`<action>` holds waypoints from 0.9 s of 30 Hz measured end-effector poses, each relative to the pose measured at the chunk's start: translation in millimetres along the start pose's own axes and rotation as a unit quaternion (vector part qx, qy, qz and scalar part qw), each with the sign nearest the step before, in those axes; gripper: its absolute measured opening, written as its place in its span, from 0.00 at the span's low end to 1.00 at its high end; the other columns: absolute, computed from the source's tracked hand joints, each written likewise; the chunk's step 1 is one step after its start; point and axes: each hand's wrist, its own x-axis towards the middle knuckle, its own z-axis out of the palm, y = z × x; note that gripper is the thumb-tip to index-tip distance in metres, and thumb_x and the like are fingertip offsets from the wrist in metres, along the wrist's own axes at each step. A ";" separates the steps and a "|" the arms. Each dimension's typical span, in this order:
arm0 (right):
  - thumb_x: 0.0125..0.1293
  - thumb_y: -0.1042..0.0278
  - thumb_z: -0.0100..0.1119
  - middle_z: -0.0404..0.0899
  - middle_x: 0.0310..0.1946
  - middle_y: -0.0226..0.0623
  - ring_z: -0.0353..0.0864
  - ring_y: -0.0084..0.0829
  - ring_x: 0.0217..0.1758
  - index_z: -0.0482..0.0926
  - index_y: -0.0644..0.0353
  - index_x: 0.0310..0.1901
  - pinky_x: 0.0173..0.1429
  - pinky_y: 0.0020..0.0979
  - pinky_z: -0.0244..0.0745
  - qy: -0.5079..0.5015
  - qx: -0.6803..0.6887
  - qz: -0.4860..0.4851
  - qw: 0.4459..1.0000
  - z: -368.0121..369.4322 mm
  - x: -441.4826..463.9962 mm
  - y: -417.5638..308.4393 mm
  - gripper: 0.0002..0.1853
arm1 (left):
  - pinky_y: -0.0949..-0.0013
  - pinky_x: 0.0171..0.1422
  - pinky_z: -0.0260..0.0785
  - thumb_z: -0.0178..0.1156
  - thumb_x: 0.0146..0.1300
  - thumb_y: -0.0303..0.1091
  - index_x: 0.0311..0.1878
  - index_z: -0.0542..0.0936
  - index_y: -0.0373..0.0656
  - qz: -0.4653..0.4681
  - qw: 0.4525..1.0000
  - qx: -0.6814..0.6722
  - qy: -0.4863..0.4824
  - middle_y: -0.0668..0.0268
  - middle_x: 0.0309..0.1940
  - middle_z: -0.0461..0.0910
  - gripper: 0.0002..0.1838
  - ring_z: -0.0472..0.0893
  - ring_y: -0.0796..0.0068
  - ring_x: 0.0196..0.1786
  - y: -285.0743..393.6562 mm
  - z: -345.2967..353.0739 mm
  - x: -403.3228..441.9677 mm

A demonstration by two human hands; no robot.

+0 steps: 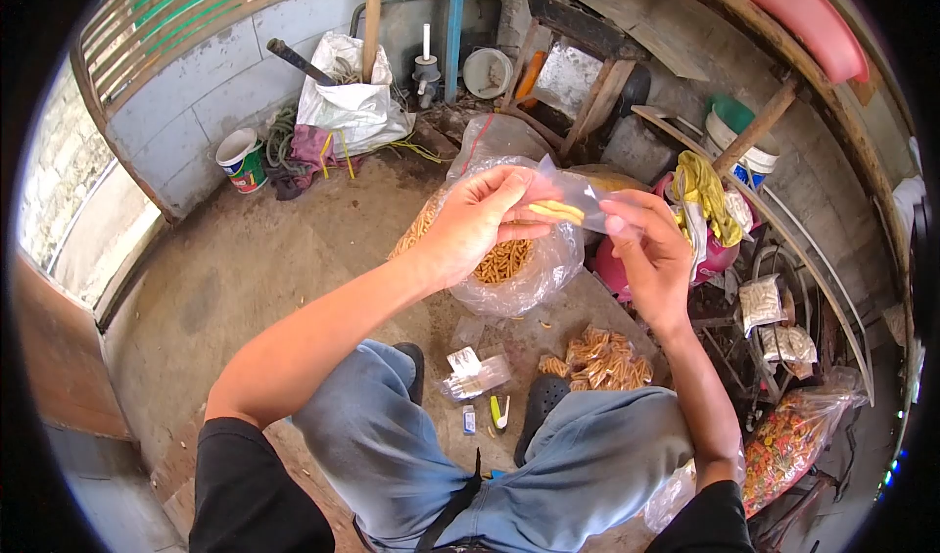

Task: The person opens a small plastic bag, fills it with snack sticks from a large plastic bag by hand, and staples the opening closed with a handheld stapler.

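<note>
Between my hands, above a large clear bag of brown stick snacks (pixel 504 262), is a small clear plastic bag (pixel 586 192). A few yellowish sticks (pixel 556 210) show at the small bag, beside my left fingers; whether they lie fully inside it is hard to tell. My left hand (pixel 487 222) has its fingers closed around the bag's left side. My right hand (pixel 646 249) pinches the other end between thumb and fingers. Below, on the floor, lies a pile of small filled snack bags (pixel 607 359).
Near my feet are clear plastic packs (pixel 475 375), a green-and-white tool (pixel 500 413) and a small blue-and-white box (pixel 469 420). A large bag of colourful snacks (pixel 791 445) stands at the right. A white sack (pixel 354 112) and a bucket (pixel 241 161) stand by the wall.
</note>
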 end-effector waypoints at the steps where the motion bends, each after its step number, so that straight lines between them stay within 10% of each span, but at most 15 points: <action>1: 0.63 0.77 0.62 0.75 0.50 0.33 0.71 0.12 0.35 0.83 0.61 0.47 0.34 0.16 0.66 0.000 0.000 0.001 1.000 0.8 -0.3 1.9 0.11 | 0.61 0.58 0.77 0.47 0.74 0.42 0.53 0.72 0.41 0.007 1.000 0.009 0.018 0.54 0.53 0.78 0.15 0.81 0.63 0.53 0.1 2.0 0.1; 9: 0.56 0.78 0.68 0.76 0.48 0.35 0.78 0.26 0.49 0.84 0.59 0.45 0.49 0.25 0.74 -0.038 -0.050 -0.042 0.997 12.2 -2.4 17.5 0.14 | 0.65 0.54 0.79 0.48 0.74 0.44 0.50 0.72 0.42 0.032 0.996 0.062 0.057 0.55 0.51 0.79 0.15 0.82 0.66 0.51 -6.3 7.5 -1.2; 18: 0.63 0.73 0.64 0.75 0.46 0.30 0.71 0.12 0.37 0.85 0.57 0.44 0.32 0.16 0.64 -0.035 -0.008 -0.001 0.999 13.7 0.9 15.6 0.08 | 0.66 0.51 0.79 0.50 0.73 0.45 0.51 0.72 0.42 -0.034 0.999 0.035 -0.019 0.58 0.50 0.80 0.16 0.83 0.67 0.50 2.9 -0.1 -2.1; 27: 0.64 0.70 0.63 0.75 0.51 0.31 0.75 0.20 0.43 0.84 0.57 0.42 0.40 0.22 0.72 -0.067 -0.023 -0.081 0.994 21.6 14.4 26.9 0.07 | 0.64 0.54 0.77 0.51 0.72 0.41 0.50 0.76 0.43 -0.010 0.996 0.014 0.082 0.61 0.50 0.80 0.13 0.81 0.69 0.53 -4.3 -20.8 3.2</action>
